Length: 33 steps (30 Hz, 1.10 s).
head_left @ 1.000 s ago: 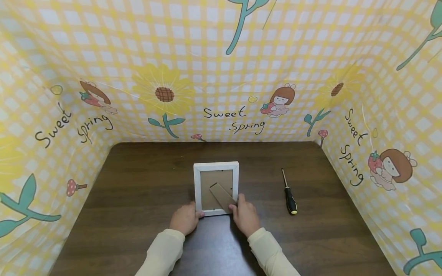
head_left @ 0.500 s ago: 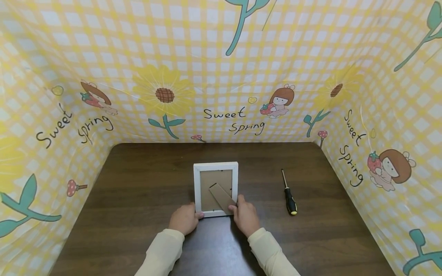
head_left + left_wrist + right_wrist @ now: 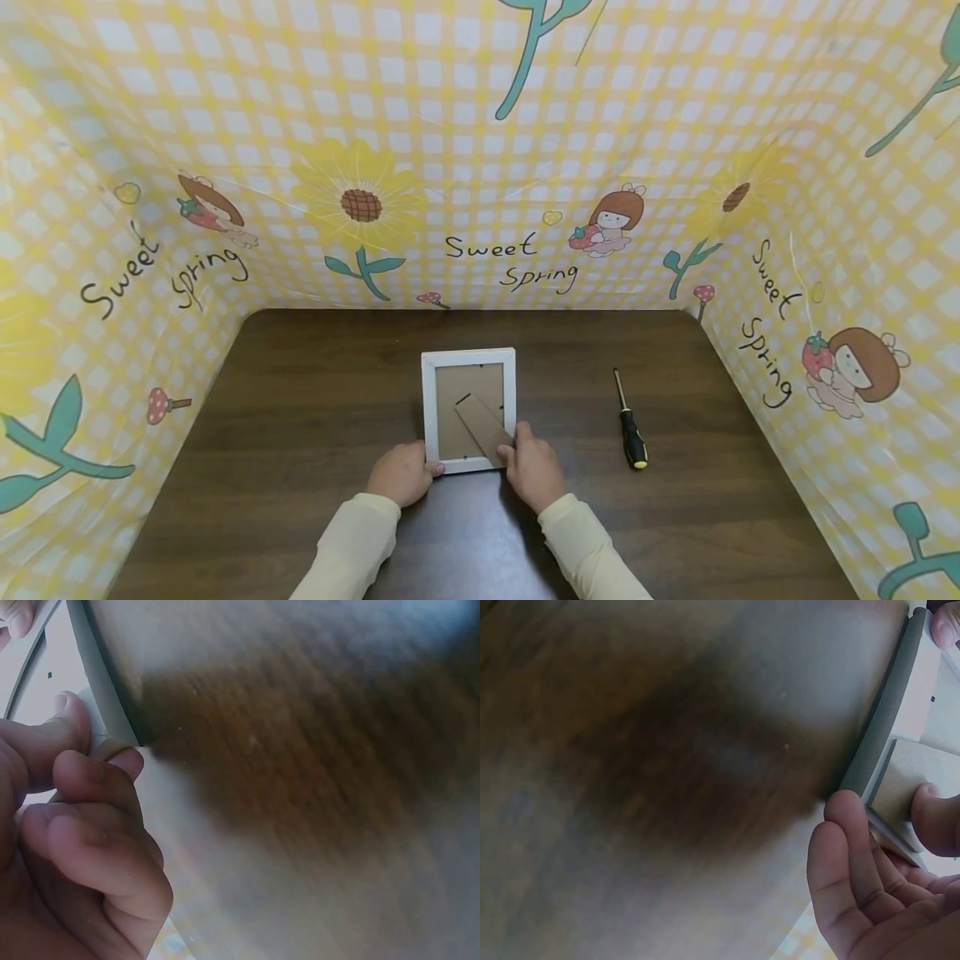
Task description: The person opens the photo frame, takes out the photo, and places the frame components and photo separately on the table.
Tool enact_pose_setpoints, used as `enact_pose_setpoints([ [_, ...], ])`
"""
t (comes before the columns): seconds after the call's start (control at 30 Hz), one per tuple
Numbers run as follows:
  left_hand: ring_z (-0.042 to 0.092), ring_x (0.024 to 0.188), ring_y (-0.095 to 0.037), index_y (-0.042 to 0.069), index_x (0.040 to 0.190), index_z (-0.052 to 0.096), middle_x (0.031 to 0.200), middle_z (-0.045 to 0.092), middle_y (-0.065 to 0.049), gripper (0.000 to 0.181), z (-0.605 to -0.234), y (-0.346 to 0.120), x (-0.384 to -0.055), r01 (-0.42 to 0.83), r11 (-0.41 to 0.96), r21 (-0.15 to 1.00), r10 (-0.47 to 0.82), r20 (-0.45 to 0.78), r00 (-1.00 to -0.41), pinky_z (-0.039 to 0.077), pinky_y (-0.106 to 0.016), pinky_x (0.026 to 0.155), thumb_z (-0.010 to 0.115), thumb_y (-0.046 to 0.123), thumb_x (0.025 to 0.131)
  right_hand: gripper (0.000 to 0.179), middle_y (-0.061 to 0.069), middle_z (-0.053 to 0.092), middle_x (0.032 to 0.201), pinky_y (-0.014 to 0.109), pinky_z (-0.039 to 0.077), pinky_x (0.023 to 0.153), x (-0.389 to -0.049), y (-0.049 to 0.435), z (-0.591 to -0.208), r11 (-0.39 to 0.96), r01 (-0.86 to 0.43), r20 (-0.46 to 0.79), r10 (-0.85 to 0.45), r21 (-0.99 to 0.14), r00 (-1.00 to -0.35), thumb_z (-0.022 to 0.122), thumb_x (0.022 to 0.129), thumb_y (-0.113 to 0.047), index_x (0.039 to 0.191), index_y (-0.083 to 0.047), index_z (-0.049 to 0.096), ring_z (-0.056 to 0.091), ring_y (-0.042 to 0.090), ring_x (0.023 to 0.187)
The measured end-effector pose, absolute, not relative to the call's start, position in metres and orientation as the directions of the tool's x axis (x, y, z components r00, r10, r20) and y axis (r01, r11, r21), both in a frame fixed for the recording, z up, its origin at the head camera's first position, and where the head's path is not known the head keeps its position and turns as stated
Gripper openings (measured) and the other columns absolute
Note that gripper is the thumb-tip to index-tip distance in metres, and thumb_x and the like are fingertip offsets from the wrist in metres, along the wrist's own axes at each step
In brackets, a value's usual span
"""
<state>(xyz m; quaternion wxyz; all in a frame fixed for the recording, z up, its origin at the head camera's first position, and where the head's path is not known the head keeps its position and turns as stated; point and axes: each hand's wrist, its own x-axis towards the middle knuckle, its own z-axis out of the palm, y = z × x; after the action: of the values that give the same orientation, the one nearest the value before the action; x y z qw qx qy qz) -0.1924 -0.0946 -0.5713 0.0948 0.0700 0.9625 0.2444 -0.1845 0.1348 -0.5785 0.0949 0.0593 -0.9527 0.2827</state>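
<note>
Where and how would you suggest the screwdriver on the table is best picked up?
Probably by the thick black-and-yellow handle, from above and the near side: the screwdriver lies flat on the table, handle end nearer the head camera, and its slim shaft points away, offering less to hold.

Screwdriver (image 3: pixel 632 435) on table (image 3: pixel 300 383); picture frame (image 3: pixel 471 385) left, table contact unclear.

sleeves (image 3: pixel 352 542): pale cream; plain; lightly creased; cuffs (image 3: pixel 564 513): same colour
</note>
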Motion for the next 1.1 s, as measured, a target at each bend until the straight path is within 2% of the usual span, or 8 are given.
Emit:
enact_pose_setpoints([
  [0.47,0.051,0.062,-0.019,0.008,0.08,0.063,0.068,0.055,-0.001,0.026,-0.5677,-0.0973,-0.1952,0.078,0.865,0.496,0.211,-0.219,-0.953,0.046,-0.041,0.06,0.073,0.028,0.093,0.027,0.004,0.056,0.064,0.044,0.048,0.054,-0.1843,0.1346,-0.5741,0.847,-0.149,0.151,-0.083,-0.51,-0.985,0.073,0.094,-0.022,0.09,-0.007,0.051,0.062,0.03,0.06],
  [1.1,0.053,0.067,-0.018,0.008,0.084,0.066,0.071,0.058,0.0,0.023,-0.5717,-0.1022,-0.1977,0.091,0.836,0.542,0.252,-0.231,-0.94,0.048,-0.043,0.066,0.071,0.028,0.095,0.027,0.004,0.055,0.063,0.044,0.047,0.054,-0.1861,0.1355,-0.5821,0.855,-0.199,0.206,-0.111,-0.48,-0.972,0.073,0.094,-0.019,0.083,-0.008,0.051,0.061,0.031,0.059],
])
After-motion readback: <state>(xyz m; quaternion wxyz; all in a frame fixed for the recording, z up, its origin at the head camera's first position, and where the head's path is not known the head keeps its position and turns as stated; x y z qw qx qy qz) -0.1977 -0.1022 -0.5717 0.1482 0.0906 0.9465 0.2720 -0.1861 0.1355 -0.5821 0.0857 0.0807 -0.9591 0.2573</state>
